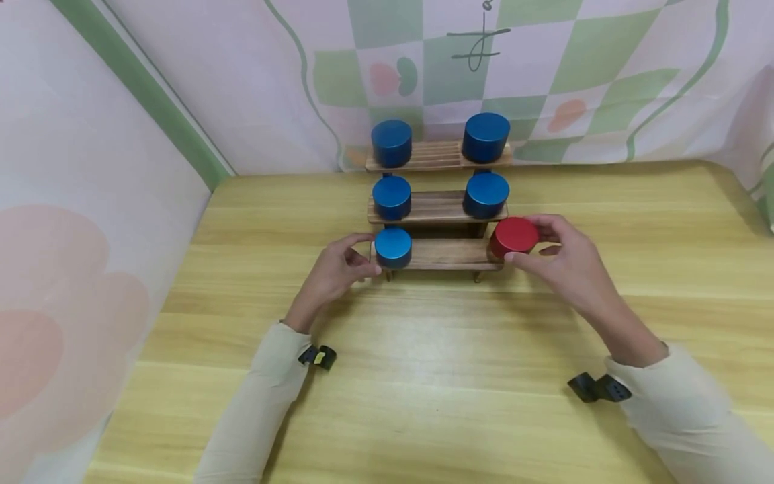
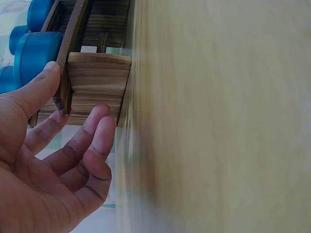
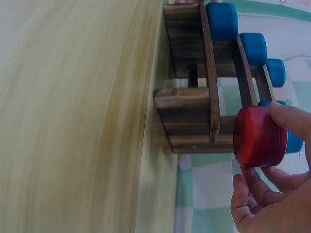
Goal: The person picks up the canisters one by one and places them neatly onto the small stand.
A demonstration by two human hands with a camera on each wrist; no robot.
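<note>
A red round tin (image 1: 514, 236) is pinched between the thumb and fingers of my right hand (image 1: 565, 259), over the right end of the lowest step of a wooden three-step stand (image 1: 450, 253). In the right wrist view, the red tin (image 3: 260, 137) appears tilted on its side beside the shelf end. My left hand (image 1: 338, 265) grips the left end of that same step, thumb at its front edge and index finger behind. Close to the left thumb sits a blue round tin (image 1: 393, 247). The left hand's other fingers curl loosely below the step in the left wrist view.
Two blue tins stand on the middle step, left (image 1: 392, 198) and right (image 1: 486, 195). Two more stand on the top step, left (image 1: 392, 144) and right (image 1: 486, 137). Behind the stand hangs a checkered cloth (image 1: 453, 74); beneath is a wooden table (image 1: 423, 376).
</note>
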